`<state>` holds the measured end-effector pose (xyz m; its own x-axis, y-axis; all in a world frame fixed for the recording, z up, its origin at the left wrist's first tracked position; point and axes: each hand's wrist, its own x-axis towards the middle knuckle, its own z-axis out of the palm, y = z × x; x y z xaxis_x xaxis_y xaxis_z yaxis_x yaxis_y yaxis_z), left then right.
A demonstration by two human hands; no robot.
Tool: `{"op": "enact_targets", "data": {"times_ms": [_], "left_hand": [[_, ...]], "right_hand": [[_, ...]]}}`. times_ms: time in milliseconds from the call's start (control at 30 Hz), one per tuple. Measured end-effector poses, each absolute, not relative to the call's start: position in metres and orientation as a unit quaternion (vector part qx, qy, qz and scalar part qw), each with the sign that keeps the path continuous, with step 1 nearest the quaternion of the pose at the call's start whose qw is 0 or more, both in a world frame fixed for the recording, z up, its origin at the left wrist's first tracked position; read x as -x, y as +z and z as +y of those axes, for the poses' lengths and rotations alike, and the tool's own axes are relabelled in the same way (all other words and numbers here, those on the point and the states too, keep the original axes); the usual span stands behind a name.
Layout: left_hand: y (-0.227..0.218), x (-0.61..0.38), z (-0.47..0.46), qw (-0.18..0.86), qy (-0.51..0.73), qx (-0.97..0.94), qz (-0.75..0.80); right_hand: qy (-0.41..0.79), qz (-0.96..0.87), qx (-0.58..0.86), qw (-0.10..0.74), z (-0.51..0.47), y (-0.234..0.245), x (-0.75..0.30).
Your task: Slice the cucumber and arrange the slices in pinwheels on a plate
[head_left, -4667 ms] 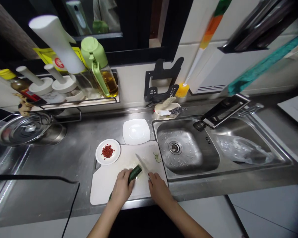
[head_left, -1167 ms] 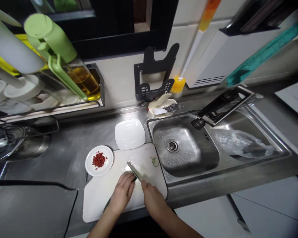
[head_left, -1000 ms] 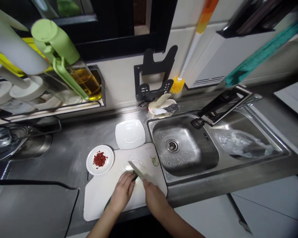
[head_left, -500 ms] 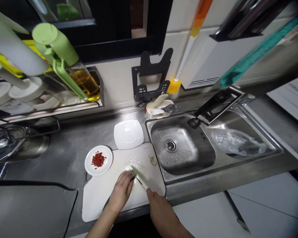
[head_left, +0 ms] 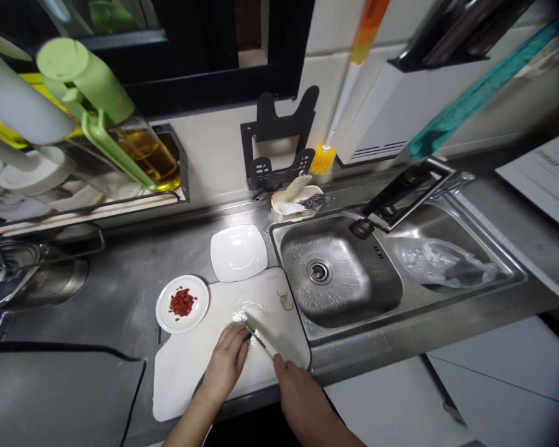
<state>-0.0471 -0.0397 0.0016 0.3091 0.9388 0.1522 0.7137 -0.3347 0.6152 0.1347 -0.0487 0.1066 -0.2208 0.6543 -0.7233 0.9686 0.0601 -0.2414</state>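
On the white cutting board point(head_left: 181, 379), my left hand point(head_left: 226, 360) is closed over a long green vegetable, which looks like a cucumber point(head_left: 198, 385). Most of it is hidden under the fingers and wrist. My right hand point(head_left: 302, 394) grips the handle of a kitchen knife point(head_left: 261, 340). Its blade lies against the vegetable's end, right beside my left fingertips. Thin green curls point(head_left: 286, 301) rest near the board's right edge, and the board's middle looks wet.
Behind the board stands a white square dish point(head_left: 239, 251); to its left, a round plate point(head_left: 163, 310) holds red dried berries point(head_left: 182, 302). The steel sink point(head_left: 345, 267), with its black faucet point(head_left: 391, 198), borders the board's right. An oil bottle point(head_left: 144, 149) stands on the rack.
The view has shifted slightly. Both hands stay in nearly the same place on the board, and the knife blade looks turned a little more upright at the vegetable.
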Motion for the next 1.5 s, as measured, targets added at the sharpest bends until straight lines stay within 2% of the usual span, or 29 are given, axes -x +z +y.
{"op": "enact_targets", "data": {"times_ms": [767,1500], "left_hand": [[0.002,0.046,-0.039,0.232,0.245,-0.775,0.535],[-0.002,0.048,-0.039,0.221,0.249,-0.776,0.536]], "right_hand": [[-0.361,0.702,-0.572,0.223,-0.028,0.099,-0.121],[-0.376,0.698,-0.591,0.148,-0.03,0.059,-0.117]]}}
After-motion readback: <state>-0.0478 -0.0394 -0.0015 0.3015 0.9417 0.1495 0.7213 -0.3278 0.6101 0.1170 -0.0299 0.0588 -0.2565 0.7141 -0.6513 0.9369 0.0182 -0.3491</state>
